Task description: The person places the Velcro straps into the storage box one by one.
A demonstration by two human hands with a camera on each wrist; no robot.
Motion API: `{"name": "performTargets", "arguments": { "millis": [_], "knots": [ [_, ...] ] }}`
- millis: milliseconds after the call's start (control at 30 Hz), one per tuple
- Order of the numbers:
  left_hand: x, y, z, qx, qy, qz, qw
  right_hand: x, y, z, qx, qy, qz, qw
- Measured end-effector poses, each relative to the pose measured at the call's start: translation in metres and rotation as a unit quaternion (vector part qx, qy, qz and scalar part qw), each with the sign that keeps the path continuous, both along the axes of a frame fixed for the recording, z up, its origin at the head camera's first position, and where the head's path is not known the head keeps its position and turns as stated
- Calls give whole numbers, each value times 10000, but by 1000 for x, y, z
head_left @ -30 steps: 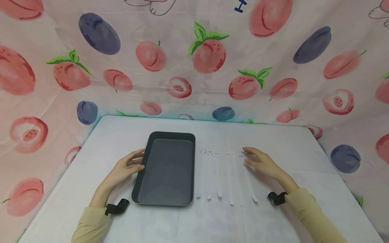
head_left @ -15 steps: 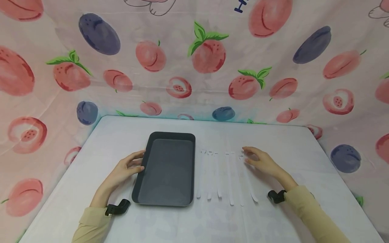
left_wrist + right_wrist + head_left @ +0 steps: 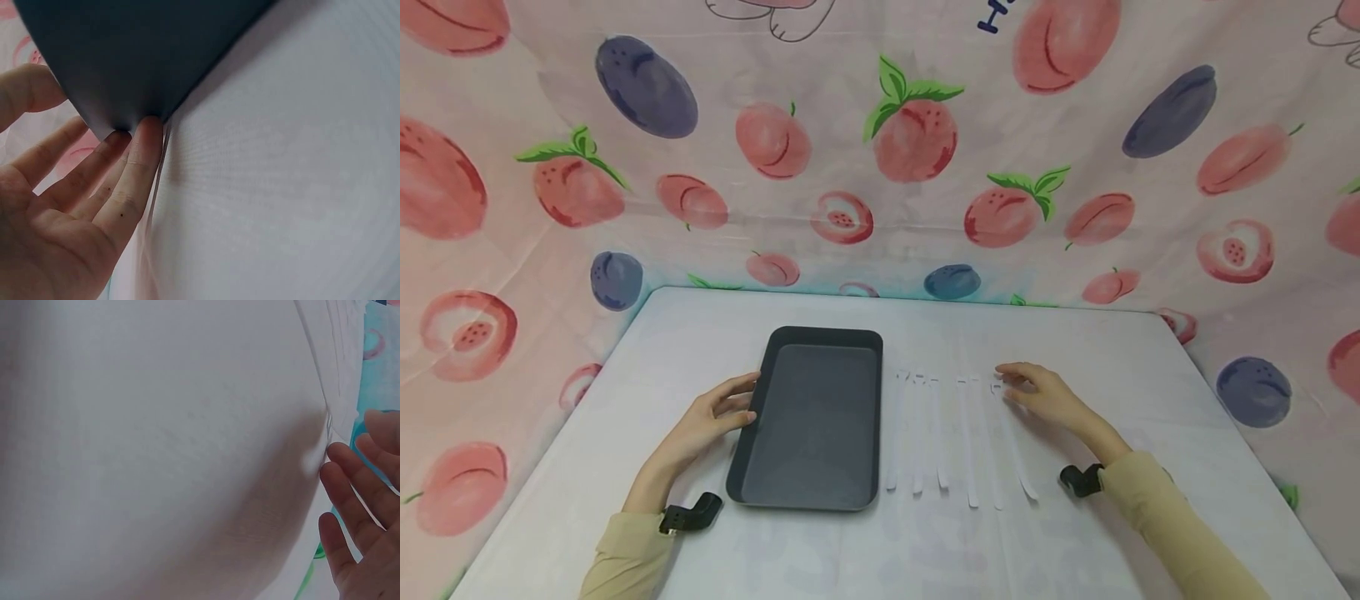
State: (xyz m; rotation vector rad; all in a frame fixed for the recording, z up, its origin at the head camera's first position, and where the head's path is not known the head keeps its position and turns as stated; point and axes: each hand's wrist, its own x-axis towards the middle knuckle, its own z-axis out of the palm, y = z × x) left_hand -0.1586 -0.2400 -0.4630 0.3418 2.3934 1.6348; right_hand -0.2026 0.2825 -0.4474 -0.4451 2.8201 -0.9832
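A dark grey rectangular tray (image 3: 820, 425) with raised sides lies left of the table's middle in the head view. My left hand (image 3: 709, 417) touches its left side, the fingers extended; in the left wrist view the fingertips (image 3: 149, 128) meet the tray's dark outer wall (image 3: 137, 56). To the tray's right several thin white strips (image 3: 970, 450) lie side by side, lengthwise, some with upturned near ends. Their exact kind is hard to tell. My right hand (image 3: 1045, 400) rests by the far end of the rightmost strip (image 3: 1017, 454), fingers loosely spread, holding nothing visible.
A white cloth covers the table (image 3: 820, 554). Behind it hangs a pink fruit-print curtain (image 3: 850, 150), which also runs along both sides. Each wrist carries a black camera mount, one beside the left sleeve (image 3: 632, 542) and one beside the right sleeve (image 3: 1172, 517).
My right hand and forearm shift very slightly, toward the strips. The left hand, the tray and the strips look the same.
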Motion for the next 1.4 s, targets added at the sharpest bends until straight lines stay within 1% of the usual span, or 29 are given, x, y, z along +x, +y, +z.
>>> {"name": "performTargets", "arguments": {
  "millis": [200, 367, 467, 700, 800, 933, 1000, 1200, 1300, 1400],
  "knots": [
    [1, 0, 0, 18, 10, -4, 10000, -1, -2, 2, -38, 25, 41, 10000],
    [1, -1, 0, 10, -4, -6, 10000, -3, -3, 3, -11, -58, -28, 10000],
    [1, -1, 0, -14, -7, 4, 10000, -3, -4, 3, -82, -86, -32, 9999],
    [1, -1, 0, -12, 15, -3, 10000, -5, -4, -1, -183, 219, 178, 9994],
    [1, 0, 1, -22, 16, 7, 10000, -6, -5, -2, -145, 127, 114, 9997],
    [1, 0, 1, -8, 2, 17, 10000, -7, -6, -3, -46, -111, -50, 9999],
    [1, 0, 0, -5, -6, 24, 10000, -7, -7, -3, -36, -161, -62, 9998],
    [1, 0, -1, 33, 3, 11, 10000, -5, -7, -2, -176, -250, -101, 9995],
    [1, 0, -2, 58, 0, 4, 10000, -4, -6, -4, -360, -161, -33, 9992],
    [1, 0, -2, 65, -12, 0, 10000, -3, -5, -6, -545, -136, -51, 9984]
  ]
}}
